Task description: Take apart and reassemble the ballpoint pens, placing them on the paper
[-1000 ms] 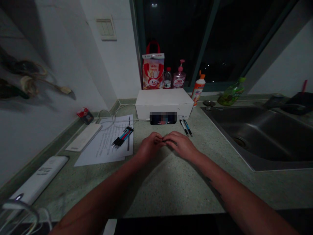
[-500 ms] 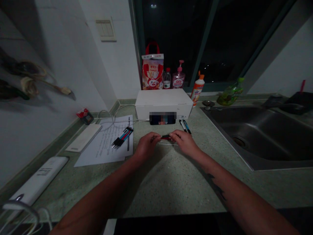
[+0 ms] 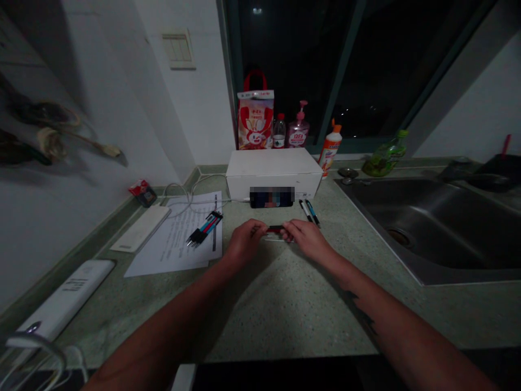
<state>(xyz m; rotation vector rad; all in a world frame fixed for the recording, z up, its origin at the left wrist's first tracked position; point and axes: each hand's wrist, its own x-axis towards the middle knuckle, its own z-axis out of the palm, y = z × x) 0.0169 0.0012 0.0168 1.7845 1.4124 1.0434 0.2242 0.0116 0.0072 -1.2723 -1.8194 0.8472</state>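
Crosswise between my two bare hands lies a slim, dark, black-and-red pen-like rod (image 3: 275,229), its long axis running left to right. My left hand (image 3: 246,239) pinches one end between thumb and fingertips, and my right hand (image 3: 306,236) has its curled fingers closed on the other. Neither hand is nearer: the short bare stretch sits midway, and the fingers hide both ends, so I can't tell its full length. It looks smooth and rounded, probably plastic. Just below it shows a thin, pale, straight strip (image 3: 278,240); whether that touches the countertop, I can't say.

Beyond my right knuckles, a slender white-and-black pen (image 3: 305,210) and a blue-and-black pen (image 3: 312,213) lie side by side on the speckled, grey-green, stone-like countertop (image 3: 285,309). Straight ahead, a dark, glossy, rectangular phone (image 3: 264,204) leans against a matt white cardboard box (image 3: 271,162). Off to my left, a cluster of black, blue and red pens (image 3: 205,228) rests slantwise on flat white printed paper sheets (image 3: 163,258). Well to the right sits a brushed-metal sink (image 3: 456,228).
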